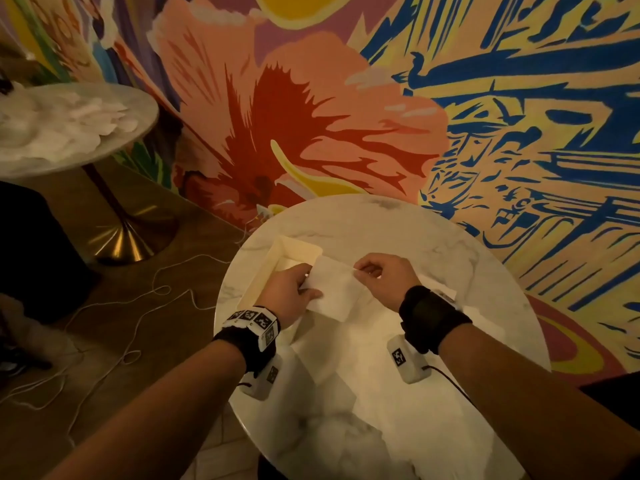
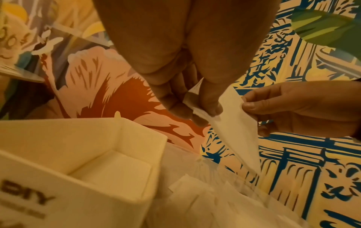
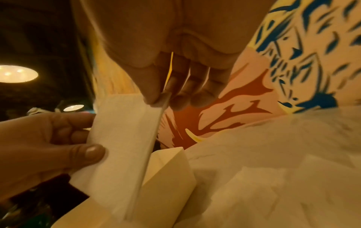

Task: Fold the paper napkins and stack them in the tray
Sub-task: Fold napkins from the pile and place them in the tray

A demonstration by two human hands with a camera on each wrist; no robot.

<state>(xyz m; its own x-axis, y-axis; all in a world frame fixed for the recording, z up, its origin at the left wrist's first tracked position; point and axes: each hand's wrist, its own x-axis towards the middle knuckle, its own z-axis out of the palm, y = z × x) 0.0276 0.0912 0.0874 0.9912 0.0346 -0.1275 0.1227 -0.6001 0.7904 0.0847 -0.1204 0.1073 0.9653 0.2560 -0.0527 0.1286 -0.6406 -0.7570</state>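
Both hands hold one white paper napkin [image 1: 332,289] in the air above the round marble table [image 1: 398,230], near its far left edge. The left hand [image 1: 287,296] pinches the napkin's left end between thumb and fingers; the right hand [image 1: 381,278] pinches the right end, thumb on the near face. The napkin looks folded into a narrow strip, though how many layers it has is hard to make out.

The cream tray [image 1: 277,258] stands on the table just left of the napkin, partly hidden behind the left hand and wrist. In the left wrist view the tray's [image 2: 82,138] inner floor shows pale, and whether any napkin lies in it cannot be told; the print on its near wall is cut off by the edge of the picture.

Loose napkins [image 1: 363,393] are spread over the near part of the table, their edges washed out by glare and hard to separate.
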